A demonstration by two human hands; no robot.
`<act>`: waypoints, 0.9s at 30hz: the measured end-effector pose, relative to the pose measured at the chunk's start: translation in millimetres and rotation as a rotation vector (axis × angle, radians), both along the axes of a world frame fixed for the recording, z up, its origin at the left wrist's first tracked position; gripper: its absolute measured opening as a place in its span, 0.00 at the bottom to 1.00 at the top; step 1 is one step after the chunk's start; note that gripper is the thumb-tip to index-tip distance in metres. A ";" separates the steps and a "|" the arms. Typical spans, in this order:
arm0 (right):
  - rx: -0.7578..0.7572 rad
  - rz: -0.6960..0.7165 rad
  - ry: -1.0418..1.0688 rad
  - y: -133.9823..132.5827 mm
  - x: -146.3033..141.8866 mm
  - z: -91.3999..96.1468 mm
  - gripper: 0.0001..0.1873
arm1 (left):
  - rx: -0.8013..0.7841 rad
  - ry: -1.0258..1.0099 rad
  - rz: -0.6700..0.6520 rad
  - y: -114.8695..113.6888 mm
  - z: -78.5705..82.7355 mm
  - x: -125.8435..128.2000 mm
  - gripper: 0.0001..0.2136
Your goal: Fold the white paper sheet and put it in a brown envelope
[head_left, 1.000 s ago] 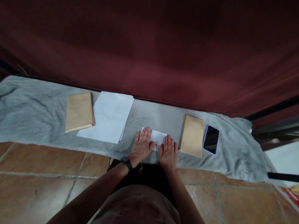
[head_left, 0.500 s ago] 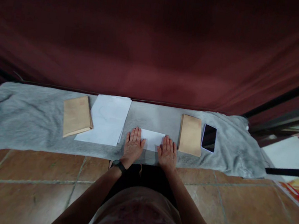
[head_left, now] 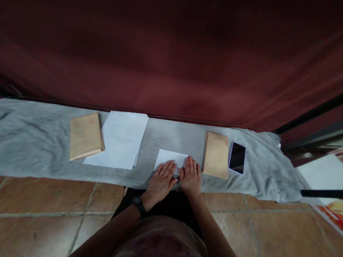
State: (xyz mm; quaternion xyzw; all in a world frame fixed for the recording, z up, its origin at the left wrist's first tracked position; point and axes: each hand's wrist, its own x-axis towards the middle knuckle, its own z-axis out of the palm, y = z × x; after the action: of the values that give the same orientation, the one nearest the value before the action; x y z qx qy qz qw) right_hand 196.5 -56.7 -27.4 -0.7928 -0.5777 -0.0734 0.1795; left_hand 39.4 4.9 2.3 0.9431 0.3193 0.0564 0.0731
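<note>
A small white rectangle of folded paper (head_left: 170, 157) lies on the grey cloth near its front edge. My left hand (head_left: 161, 180), with a dark watch at the wrist, rests flat on the paper's lower part, fingers stretched out. At the paper's right end, my right hand (head_left: 191, 178) lies flat as well, its fingertips on that edge. The two thumbs nearly meet. Both palms cover the front edge of the paper. Just right of my right hand is a stack of brown envelopes (head_left: 217, 155).
Large white sheets (head_left: 122, 138) lie to the left, with another brown envelope stack (head_left: 85, 137) overlapping their edge. A phone (head_left: 237, 158) is right of the envelopes. Grey cloth (head_left: 29, 138) covers the long narrow surface. A dark red curtain (head_left: 178, 82) hangs behind it.
My left hand has slid right and toward me, from the paper's left end onto its lower middle. My right hand stays at the right end.
</note>
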 end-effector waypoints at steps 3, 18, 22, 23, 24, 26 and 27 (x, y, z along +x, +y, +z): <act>0.033 -0.001 -0.001 -0.3 -0.3 1.1 0.30 | 0.027 0.007 0.067 6.3 2.4 -10.9 0.28; 0.028 0.114 0.036 -14.3 -33.7 9.0 0.28 | -0.241 -0.346 0.418 38.1 4.8 -33.0 0.22; 0.008 0.119 0.044 -9.7 -40.2 10.8 0.30 | -0.648 -0.638 0.641 57.5 9.1 -23.6 0.22; -0.002 0.118 0.045 -8.6 -40.9 11.7 0.30 | -0.758 -0.713 0.707 60.4 10.5 -21.8 0.22; -0.013 0.116 0.045 -7.6 -41.4 12.7 0.30 | -0.848 -0.776 0.758 62.2 12.2 -20.1 0.21; -0.031 0.112 0.044 -6.1 -42.2 14.4 0.31 | -0.958 -0.854 0.795 62.2 16.2 -16.6 0.19; -0.038 0.111 0.044 -5.4 -42.5 15.1 0.31 | -0.984 -0.871 0.787 60.6 18.5 -14.7 0.17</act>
State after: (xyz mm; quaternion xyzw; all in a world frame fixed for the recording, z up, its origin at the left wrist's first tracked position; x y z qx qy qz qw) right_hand 154.0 -62.1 -12.3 -0.7643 -0.6180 -0.0348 0.1807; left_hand 24.7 65.5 20.9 0.5112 0.5625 0.2962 0.5784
